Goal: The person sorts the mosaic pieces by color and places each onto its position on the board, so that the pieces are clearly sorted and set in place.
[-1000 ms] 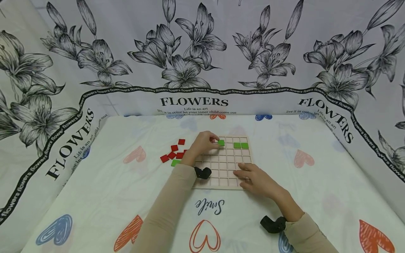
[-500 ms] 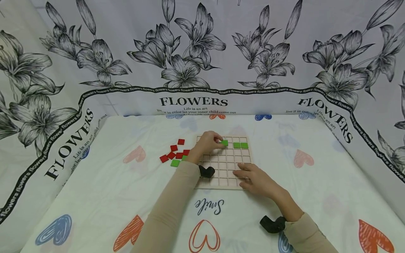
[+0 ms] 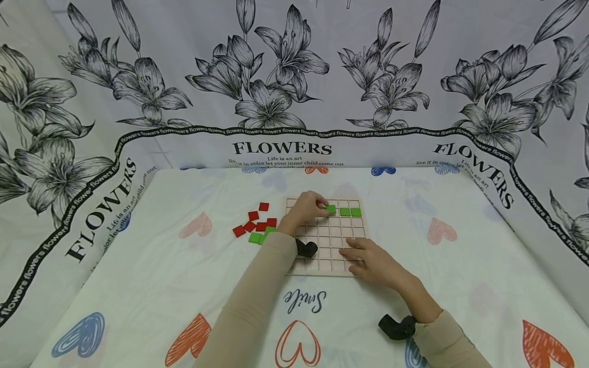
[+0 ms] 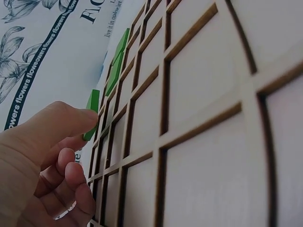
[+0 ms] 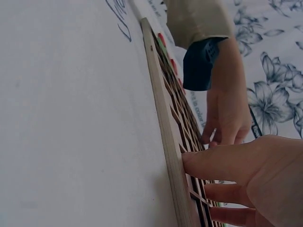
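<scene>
A wooden grid board [image 3: 324, 238] lies flat on the table. My left hand [image 3: 307, 206] is over its far rows and pinches a green square tile [image 3: 331, 209] between thumb and finger. In the left wrist view this tile [image 4: 93, 105] stands tilted at the grid's ribs; whether it touches them I cannot tell. Two green tiles [image 3: 350, 211] sit side by side in cells just right of it. My right hand [image 3: 378, 261] rests on the board's near right part, fingers spread. The right wrist view shows its thumb [image 5: 213, 163] on the board's side rail.
Several loose red tiles [image 3: 253, 215] and some green tiles [image 3: 255, 237] lie left of the board, partly behind my left sleeve [image 3: 257, 286]. A white cloth with printed hearts [image 3: 442, 231] covers the table. Flower-print fabric [image 3: 285, 71] hangs behind and at the sides.
My left hand has moved a little to the right along the far row with the green tile, closer to the two seated tiles. The right hand has stayed in place.
</scene>
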The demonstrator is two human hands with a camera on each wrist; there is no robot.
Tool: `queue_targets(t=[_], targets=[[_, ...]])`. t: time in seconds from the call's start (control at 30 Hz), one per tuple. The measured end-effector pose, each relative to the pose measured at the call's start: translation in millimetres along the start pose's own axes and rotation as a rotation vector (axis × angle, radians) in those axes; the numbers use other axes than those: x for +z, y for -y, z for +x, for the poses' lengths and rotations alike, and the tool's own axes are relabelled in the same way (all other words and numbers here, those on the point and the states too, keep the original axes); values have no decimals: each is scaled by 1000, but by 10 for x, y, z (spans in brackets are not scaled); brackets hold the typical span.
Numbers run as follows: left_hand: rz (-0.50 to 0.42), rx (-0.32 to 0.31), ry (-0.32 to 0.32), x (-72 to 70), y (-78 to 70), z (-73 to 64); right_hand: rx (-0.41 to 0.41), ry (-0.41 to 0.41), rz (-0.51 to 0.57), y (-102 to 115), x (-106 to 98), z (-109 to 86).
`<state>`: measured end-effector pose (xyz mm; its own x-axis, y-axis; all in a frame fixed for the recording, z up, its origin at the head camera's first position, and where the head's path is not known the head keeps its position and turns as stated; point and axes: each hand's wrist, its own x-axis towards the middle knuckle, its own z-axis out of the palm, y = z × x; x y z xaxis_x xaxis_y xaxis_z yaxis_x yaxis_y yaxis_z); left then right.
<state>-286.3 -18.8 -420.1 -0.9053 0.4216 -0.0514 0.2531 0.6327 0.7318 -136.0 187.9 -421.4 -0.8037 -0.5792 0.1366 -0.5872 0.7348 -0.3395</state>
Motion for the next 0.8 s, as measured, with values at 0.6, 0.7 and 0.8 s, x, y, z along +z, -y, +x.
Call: queue_targets(t=[0.6, 0.7, 0.8], targets=[[72, -40, -3, 128, -14, 75, 11, 3, 7, -10, 20, 4], [72, -42, -6, 136, -14, 77, 3, -4, 0, -14, 30, 5], [69, -39, -11, 137, -19, 70, -2, -11, 10, -11, 35, 9]])
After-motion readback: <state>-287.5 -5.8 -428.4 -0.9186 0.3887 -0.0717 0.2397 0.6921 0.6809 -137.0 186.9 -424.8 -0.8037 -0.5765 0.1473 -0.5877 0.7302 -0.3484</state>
